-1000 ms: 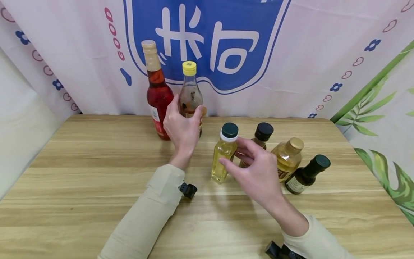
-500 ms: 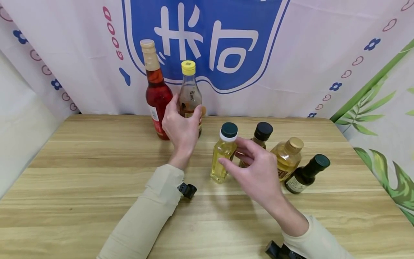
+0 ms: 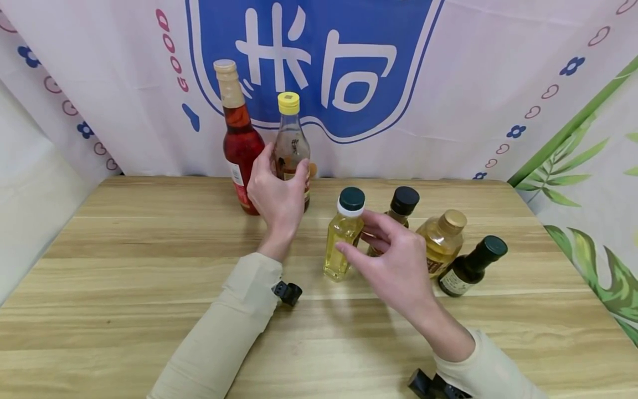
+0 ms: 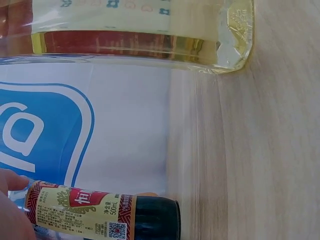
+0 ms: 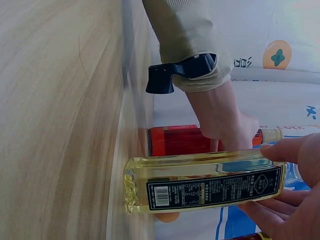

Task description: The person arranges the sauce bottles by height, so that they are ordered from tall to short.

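My left hand (image 3: pixel 276 197) grips a clear glass bottle with a yellow cap (image 3: pixel 291 141) at the back of the table, thumb on its right side. In the left wrist view, this yellow-capped bottle (image 4: pixel 85 210) shows dark liquid and a cream and red label reading 500mL. My right hand (image 3: pixel 399 266) holds a square bottle of yellow oil (image 3: pixel 339 235) with a dark green cap and white collar, thumb in front and fingers behind. In the right wrist view, the oil bottle (image 5: pixel 215 187) shows a black label with a barcode. Both bottles stand upright.
A tall bottle of red liquid (image 3: pixel 241 147) stands just left of my left hand. Right of the oil bottle stand a black-capped bottle (image 3: pixel 405 200), a gold-capped oil bottle (image 3: pixel 443 238) and a small dark green bottle (image 3: pixel 471 269). A printed curtain (image 3: pixel 423 138) hangs behind the wooden table (image 3: pixel 149 277).
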`<state>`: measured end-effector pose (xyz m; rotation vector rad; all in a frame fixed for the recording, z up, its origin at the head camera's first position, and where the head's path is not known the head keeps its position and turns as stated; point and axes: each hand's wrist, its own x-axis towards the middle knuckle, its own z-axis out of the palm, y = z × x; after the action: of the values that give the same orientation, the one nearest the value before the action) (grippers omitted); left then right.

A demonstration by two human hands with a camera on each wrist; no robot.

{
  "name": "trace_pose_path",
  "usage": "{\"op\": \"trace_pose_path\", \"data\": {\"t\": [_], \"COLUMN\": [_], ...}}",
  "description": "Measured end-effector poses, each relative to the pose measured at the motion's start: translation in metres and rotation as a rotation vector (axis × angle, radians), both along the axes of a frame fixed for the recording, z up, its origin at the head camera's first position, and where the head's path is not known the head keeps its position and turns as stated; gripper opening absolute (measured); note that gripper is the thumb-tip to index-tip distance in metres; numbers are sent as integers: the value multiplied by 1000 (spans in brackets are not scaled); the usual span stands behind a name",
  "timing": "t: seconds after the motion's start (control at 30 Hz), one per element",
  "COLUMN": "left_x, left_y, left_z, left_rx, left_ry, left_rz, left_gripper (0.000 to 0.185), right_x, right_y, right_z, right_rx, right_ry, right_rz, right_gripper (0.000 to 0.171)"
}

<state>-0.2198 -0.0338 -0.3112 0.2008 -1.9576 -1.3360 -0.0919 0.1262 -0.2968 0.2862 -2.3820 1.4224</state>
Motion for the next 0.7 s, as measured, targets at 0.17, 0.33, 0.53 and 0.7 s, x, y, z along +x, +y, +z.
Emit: {"op": "trace_pose_path", "data": {"t": [0.17,0.33,0.53,0.7], "left_x": [0,0,0,-1], "left_y": [0,-1,-1,0], "left_z": [1,1,1,0], "left_rx": [-10,-6,-12,-9], "left_ry": [14,25,12,14], "left_rz": [14,11,8,5], "left_gripper": [57,55,55,55], "right_x": [0,-1,-1,-1], "right_y": [0,0,0,1], "right_z": [0,-1,-2,-2], "right_rx": [-1,3,1,6], "right_ry": [-3,-3,-1,2], "right_rz": [0,1,1,-3], "right_gripper": [49,49,49,49]}}
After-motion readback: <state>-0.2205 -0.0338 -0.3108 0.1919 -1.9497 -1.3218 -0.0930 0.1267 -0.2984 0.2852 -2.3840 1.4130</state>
